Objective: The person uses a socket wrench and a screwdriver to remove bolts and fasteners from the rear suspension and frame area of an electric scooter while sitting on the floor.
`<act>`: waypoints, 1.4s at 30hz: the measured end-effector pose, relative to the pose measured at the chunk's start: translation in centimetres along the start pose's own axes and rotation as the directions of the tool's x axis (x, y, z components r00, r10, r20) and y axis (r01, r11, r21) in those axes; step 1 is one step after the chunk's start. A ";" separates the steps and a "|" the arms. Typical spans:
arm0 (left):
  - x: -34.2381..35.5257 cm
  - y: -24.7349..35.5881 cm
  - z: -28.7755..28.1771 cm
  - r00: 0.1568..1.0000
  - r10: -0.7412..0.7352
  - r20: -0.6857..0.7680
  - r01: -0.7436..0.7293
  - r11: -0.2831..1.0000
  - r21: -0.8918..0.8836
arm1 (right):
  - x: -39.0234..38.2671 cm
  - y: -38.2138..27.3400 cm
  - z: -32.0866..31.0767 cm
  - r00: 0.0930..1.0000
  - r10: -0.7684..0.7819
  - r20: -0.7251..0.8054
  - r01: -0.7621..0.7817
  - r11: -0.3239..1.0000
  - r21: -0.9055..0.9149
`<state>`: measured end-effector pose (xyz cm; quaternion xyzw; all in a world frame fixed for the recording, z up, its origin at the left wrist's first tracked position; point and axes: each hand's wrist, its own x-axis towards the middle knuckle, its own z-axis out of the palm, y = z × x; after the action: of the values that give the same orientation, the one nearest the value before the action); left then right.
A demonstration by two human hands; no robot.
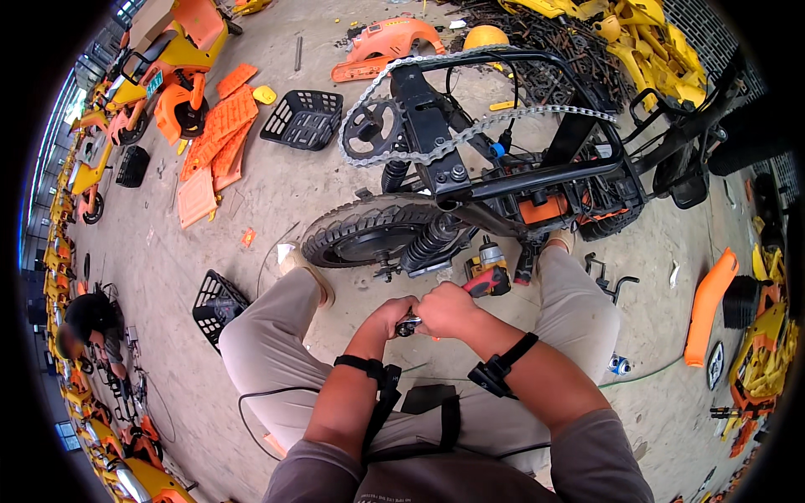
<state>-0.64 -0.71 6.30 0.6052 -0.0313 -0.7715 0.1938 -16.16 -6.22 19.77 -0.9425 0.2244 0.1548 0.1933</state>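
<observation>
My left hand [394, 313] and my right hand [445, 309] are closed together around a small metal tool [407, 326], possibly a wrench, whose shape is partly hidden by my fingers. Just beyond my right hand sits a yellow-and-black power driver [484, 267] with red at its base. Above my hands stands a black two-wheeler frame [537, 176] with a rear tyre [327, 241], a coil shock [425, 241] and a sprocket [373, 126]. A silver chain [547, 111] is draped over the frame and sprocket.
Black baskets [298, 121] lie at upper left and left, near orange panels [225, 138]. Yellow-orange scooters line the left. Another person [96, 323] works at far left. An orange panel [708, 306] and spray can [619, 365] are right. Piled yellow parts [637, 50] and cables lie around.
</observation>
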 end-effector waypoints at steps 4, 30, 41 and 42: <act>-0.9 0.9 1.1 0.999 0.032 -0.040 -0.032 0.999 0.018 | -0.5 0.1 0.4 0.998 -0.057 -0.013 0.057 0.998 0.040; -1.5 -0.2 -1.8 0.979 0.196 0.057 -0.187 0.974 -0.130 | -1.0 3.2 1.4 0.779 0.271 0.566 -0.348 0.937 0.029; 0.3 -0.8 -3.7 0.936 0.316 -0.153 -0.340 0.925 -0.169 | -0.9 1.9 -0.9 0.907 0.295 0.300 -0.331 0.941 0.073; 0.8 -1.0 -3.9 0.935 0.319 -0.155 -0.343 0.924 -0.169 | -0.8 1.6 -0.9 0.942 0.252 0.221 -0.278 0.956 0.091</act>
<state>2.65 0.71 4.27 0.6164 -0.0459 -0.6877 0.3809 -17.39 -7.63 20.42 -0.8689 0.3370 0.2627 0.2499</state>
